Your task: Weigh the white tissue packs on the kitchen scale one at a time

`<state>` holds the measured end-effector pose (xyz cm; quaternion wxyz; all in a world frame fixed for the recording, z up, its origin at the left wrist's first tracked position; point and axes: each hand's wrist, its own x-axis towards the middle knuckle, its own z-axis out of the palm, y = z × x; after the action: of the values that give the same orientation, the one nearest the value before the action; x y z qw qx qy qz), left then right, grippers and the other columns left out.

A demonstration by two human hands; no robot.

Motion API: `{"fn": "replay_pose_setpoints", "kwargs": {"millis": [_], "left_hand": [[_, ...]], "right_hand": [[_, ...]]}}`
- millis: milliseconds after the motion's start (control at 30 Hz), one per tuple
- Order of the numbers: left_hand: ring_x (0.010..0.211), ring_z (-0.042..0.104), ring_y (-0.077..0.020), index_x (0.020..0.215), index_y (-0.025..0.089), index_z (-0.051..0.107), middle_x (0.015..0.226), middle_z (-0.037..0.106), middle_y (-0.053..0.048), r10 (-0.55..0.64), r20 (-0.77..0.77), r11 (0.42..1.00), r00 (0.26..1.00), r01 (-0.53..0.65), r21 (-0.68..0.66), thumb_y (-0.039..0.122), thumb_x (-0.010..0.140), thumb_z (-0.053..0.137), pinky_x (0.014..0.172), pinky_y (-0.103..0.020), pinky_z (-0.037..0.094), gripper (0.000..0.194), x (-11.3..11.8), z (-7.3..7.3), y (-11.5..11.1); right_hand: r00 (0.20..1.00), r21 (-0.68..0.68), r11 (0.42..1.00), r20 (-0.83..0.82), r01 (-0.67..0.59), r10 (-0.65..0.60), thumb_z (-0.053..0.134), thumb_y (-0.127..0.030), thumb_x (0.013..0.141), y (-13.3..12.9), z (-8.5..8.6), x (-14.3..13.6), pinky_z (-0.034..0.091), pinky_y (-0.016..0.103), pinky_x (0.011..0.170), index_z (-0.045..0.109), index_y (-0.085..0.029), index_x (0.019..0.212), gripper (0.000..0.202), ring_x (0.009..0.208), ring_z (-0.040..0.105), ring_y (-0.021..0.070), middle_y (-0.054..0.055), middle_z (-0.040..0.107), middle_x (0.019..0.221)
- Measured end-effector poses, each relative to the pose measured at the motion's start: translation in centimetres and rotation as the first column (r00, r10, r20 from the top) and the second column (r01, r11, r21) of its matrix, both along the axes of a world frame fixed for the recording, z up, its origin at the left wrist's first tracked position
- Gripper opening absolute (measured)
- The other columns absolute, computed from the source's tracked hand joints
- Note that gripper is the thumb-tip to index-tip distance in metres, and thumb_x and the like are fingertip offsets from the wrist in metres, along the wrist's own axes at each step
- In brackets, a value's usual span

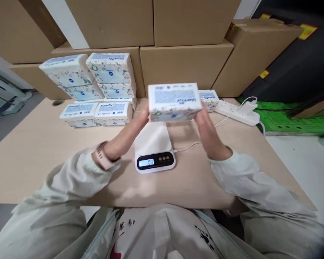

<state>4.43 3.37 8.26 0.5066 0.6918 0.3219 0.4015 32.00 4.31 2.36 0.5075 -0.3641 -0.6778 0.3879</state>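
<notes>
A pack of tissues (175,102), white and blue with a flower print, is held up between my two hands above the back of a white digital scale (152,140). My left hand (136,126) presses against the pack's left end, and my right hand (207,131) grips its right end. Both hands' fingertips are partly hidden behind the pack. The scale's lit display (146,162) reads 0.0. Part of the scale's plate is covered from view by the raised pack.
Stacked tissue packs (110,73) stand at the back left, with lower packs (113,113) in front. Another tissue pack (209,100) lies behind my right hand. A white power strip (239,112) sits at the right, its cable running to the scale. Cardboard boxes (183,68) wall the table's back.
</notes>
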Motion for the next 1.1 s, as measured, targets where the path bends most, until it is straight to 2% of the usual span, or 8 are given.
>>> {"fn": "replay_pose_setpoints", "kwargs": {"millis": [133, 200, 333, 467, 567, 633, 733, 1100], "left_hand": [[0.172, 0.018, -0.0326, 0.161, 0.036, 0.057, 0.175, 0.042, 0.003, 0.109, -0.002, 0.988, 0.994, -0.108, -0.110, 0.068, 0.109, 0.044, 0.143, -0.056, 0.017, 0.062, -4.3, -1.3, -5.8], [0.172, 0.019, -0.0326, 0.162, 0.036, 0.054, 0.177, 0.039, 0.002, 0.156, -0.002, 0.980, 0.988, -0.155, -0.123, 0.067, 0.109, 0.043, 0.143, -0.057, 0.019, 0.063, -5.1, -2.8, -7.1], [0.171, 0.023, -0.0334, 0.164, 0.034, 0.053, 0.178, 0.036, -0.002, 0.201, -0.030, 0.967, 0.979, -0.204, -0.151, 0.070, 0.107, 0.046, 0.141, -0.059, 0.022, 0.067, -5.8, -6.0, -7.7], [0.165, 0.039, -0.0341, 0.156, 0.026, 0.060, 0.172, 0.046, -0.011, 0.452, -0.018, 0.884, 0.892, -0.451, -0.123, 0.070, 0.105, 0.053, 0.137, -0.059, 0.030, 0.068, -7.1, -9.0, -6.9], [0.147, 0.060, -0.0337, 0.138, 0.021, 0.071, 0.156, 0.063, -0.016, 0.591, 0.068, 0.803, 0.804, -0.579, -0.140, 0.067, 0.103, 0.058, 0.122, -0.055, 0.049, 0.060, -8.1, -10.6, -6.3], [0.136, 0.067, -0.0309, 0.128, 0.020, 0.073, 0.145, 0.070, -0.016, 0.619, 0.107, 0.783, 0.778, -0.600, -0.165, 0.062, 0.102, 0.060, 0.112, -0.049, 0.056, 0.051, -8.4, -10.9, -6.0], [0.128, 0.070, -0.0278, 0.121, 0.020, 0.075, 0.137, 0.074, -0.015, 0.628, 0.144, 0.775, 0.765, -0.600, -0.197, 0.057, 0.101, 0.062, 0.104, -0.044, 0.059, 0.044, -8.5, -10.7, -5.9], [0.121, 0.071, -0.0270, 0.113, 0.021, 0.078, 0.129, 0.077, -0.013, 0.620, 0.205, 0.780, 0.757, -0.566, -0.266, 0.059, 0.097, 0.066, 0.100, -0.042, 0.060, 0.043, -8.1, -10.0, -6.2]], "right_hand": [[0.995, -0.113, 0.990, -0.062, -0.088, 0.081, 0.053, -0.068, 0.105, -4.0, -1.5, -5.0, 0.020, 0.058, 0.143, 0.026, -0.037, 0.173, 0.079, 0.172, 0.023, 0.0297, 0.000, 0.032, 0.182], [0.990, -0.159, 0.978, -0.064, -0.137, 0.128, 0.053, -0.065, 0.106, -4.6, -2.2, -6.0, 0.020, 0.060, 0.143, 0.025, -0.039, 0.173, 0.077, 0.171, 0.027, 0.0292, -0.001, 0.029, 0.183], [0.989, -0.187, 0.972, -0.064, -0.143, 0.133, 0.051, -0.064, 0.107, -4.7, -3.9, -6.1, 0.029, 0.060, 0.140, 0.034, -0.039, 0.170, 0.070, 0.166, 0.039, 0.0287, 0.001, 0.040, 0.178], [0.982, -0.124, 0.979, -0.078, 0.163, -0.173, 0.057, -0.064, 0.105, -5.5, -5.8, -5.1, 0.039, 0.058, 0.134, 0.055, -0.031, 0.156, 0.061, 0.156, 0.053, 0.0295, 0.009, 0.056, 0.167], [0.886, -0.064, 0.897, -0.137, 0.437, -0.442, 0.055, -0.062, 0.105, -6.0, -6.4, -4.1, 0.053, 0.057, 0.117, 0.069, -0.023, 0.135, 0.051, 0.127, 0.072, 0.0286, 0.013, 0.076, 0.136], [0.815, -0.044, 0.830, -0.165, 0.556, -0.555, 0.052, -0.061, 0.106, -6.1, -6.3, -3.5, 0.058, 0.052, 0.104, 0.072, -0.021, 0.124, 0.049, 0.107, 0.075, 0.0257, 0.011, 0.080, 0.116], [0.757, -0.020, 0.771, -0.175, 0.636, -0.629, 0.048, -0.060, 0.107, -5.8, -5.8, -2.8, 0.057, 0.046, 0.093, 0.073, -0.020, 0.117, 0.048, 0.093, 0.072, 0.0228, 0.008, 0.077, 0.105], [0.772, -0.067, 0.784, -0.145, 0.617, -0.619, 0.048, -0.059, 0.106, -6.1, -5.9, -2.7, 0.054, 0.045, 0.090, 0.076, -0.020, 0.112, 0.048, 0.088, 0.069, 0.0221, 0.008, 0.078, 0.102]]}}
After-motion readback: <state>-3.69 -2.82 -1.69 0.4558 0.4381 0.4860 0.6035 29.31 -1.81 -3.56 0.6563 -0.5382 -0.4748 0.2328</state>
